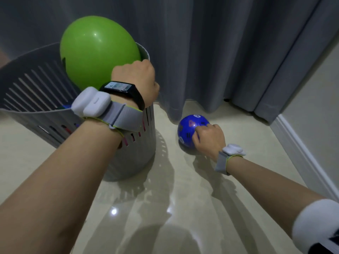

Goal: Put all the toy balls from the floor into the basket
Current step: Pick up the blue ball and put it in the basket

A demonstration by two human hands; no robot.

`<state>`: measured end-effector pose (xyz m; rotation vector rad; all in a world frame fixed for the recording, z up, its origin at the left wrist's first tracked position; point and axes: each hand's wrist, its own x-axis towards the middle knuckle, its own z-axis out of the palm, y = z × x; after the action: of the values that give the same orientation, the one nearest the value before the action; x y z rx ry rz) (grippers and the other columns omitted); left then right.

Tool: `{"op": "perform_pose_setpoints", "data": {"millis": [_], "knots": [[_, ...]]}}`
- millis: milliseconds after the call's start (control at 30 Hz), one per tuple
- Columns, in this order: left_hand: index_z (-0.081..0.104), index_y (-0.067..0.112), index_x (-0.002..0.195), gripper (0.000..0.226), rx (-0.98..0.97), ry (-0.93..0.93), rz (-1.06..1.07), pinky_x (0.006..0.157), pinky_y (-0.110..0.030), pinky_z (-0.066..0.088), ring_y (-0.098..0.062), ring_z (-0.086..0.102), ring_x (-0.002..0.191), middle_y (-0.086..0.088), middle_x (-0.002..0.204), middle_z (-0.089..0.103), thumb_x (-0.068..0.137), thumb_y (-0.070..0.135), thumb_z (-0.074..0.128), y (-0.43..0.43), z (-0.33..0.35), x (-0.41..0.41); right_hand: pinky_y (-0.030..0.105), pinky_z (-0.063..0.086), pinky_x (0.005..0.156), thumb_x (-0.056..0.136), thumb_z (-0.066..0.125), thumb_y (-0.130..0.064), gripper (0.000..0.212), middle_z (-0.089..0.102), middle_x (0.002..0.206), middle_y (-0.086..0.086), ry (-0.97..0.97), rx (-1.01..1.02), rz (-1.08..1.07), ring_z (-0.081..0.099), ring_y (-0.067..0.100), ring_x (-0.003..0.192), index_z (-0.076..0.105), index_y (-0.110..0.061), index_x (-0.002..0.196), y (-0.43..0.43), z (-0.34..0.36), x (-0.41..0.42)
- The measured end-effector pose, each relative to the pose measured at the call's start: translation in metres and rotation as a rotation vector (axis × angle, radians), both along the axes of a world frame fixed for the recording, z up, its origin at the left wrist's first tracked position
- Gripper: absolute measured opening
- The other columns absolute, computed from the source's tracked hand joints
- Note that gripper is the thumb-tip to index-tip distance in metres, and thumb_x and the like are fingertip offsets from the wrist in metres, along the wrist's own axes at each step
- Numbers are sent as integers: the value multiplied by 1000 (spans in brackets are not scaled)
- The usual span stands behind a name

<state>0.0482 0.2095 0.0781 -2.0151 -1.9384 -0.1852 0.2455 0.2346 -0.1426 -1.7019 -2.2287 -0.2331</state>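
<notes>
Left hand (pixel 134 79) fingers were hidden behind basket (pixel 33 85) rim. Basket's left side was cut by frame edge; contents barely seen thru slots. Right hand (pixel 208 137) fingertips hid part of blue ball (pixel 189 129); its markings were too blurred to read.

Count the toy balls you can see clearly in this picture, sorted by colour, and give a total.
Green ball, at the basket mouth under the left hand: 1
Blue ball, on the floor under the right hand: 1
Total: 2
Coloured shapes show through the basket's slots, but what they are cannot be told.
</notes>
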Motion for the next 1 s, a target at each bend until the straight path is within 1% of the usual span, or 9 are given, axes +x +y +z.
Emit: {"op": "perform_pose_setpoints", "data": {"millis": [67, 167, 333, 433, 567, 633, 800, 900, 1000], "knots": [[46, 3, 122, 43, 38, -8, 8, 83, -44, 40, -39, 55, 112, -22, 122, 56, 88, 29, 47, -10, -6, 10, 41, 45, 77, 81, 43, -29, 29, 69, 98, 16, -5, -81, 3, 61, 35, 89, 63, -11, 93, -6, 1, 5], [40, 6, 136, 63, 189, -8, -110, 107, -54, 29, -36, 47, 123, -18, 130, 51, 78, 29, 51, -21, -24, 26, 47, 36, 106, 88, 42, -35, 53, 39, 150, 8, 73, -366, 14, 40, 32, 131, 40, -22, 139, -12, -6, 13], [45, 10, 132, 56, -48, -104, -301, 99, -43, 39, -34, 49, 118, -13, 129, 52, 78, 27, 49, -51, -91, 44, 37, 45, 95, 90, 46, -30, 36, 58, 127, 5, 398, -274, -32, 52, 27, 119, 54, -20, 124, -39, -10, 20], [36, 12, 138, 58, -470, -340, -111, 100, -43, 43, -34, 45, 126, -12, 140, 43, 86, 36, 48, -57, -140, 38, 39, 31, 112, 94, 46, -39, 55, 40, 148, 12, 766, -691, -184, 39, 29, 135, 35, -18, 144, -48, -12, 22], [19, 8, 150, 73, -1033, -797, 306, 113, -42, 33, -34, 36, 139, -14, 156, 28, 93, 51, 33, -70, -195, 45, 43, 48, 78, 92, 38, -56, 54, 56, 119, 8, 1038, -1343, -377, 59, 31, 93, 47, -20, 133, -88, -13, 12], [21, 10, 149, 78, -1171, -975, 454, 112, -46, 34, -34, 37, 139, -12, 155, 30, 89, 58, 31, -83, -213, 51, 45, 52, 76, 88, 43, -59, 56, 58, 114, 7, 1066, -1446, -418, 60, 31, 91, 52, -21, 128, -105, -11, 5], [28, 16, 146, 75, -909, -1289, 400, 104, -42, 43, -37, 49, 128, -15, 147, 42, 83, 52, 45, -71, -179, 62, 39, 50, 72, 91, 37, -49, 38, 65, 107, 8, 1128, -1098, -383, 62, 27, 86, 58, -24, 111, -93, 35, 1], [24, 34, 144, 77, -675, -1249, 230, 103, -47, 45, -40, 50, 123, -11, 145, 37, 74, 58, 46, -58, -118, 71, 25, 47, 63, 93, 40, -40, 27, 66, 117, 8, 1245, -723, -277, 61, 17, 84, 60, -25, 104, -67, 87, 8], [19, 35, 146, 71, -335, -1245, 30, 111, -40, 36, -38, 43, 129, -11, 146, 26, 84, 51, 49, -58, -43, 70, 18, 49, 86, 91, 44, -37, 36, 58, 130, 9, 1360, -304, -21, 58, 10, 101, 57, -19, 119, -56, 149, -6]]}}
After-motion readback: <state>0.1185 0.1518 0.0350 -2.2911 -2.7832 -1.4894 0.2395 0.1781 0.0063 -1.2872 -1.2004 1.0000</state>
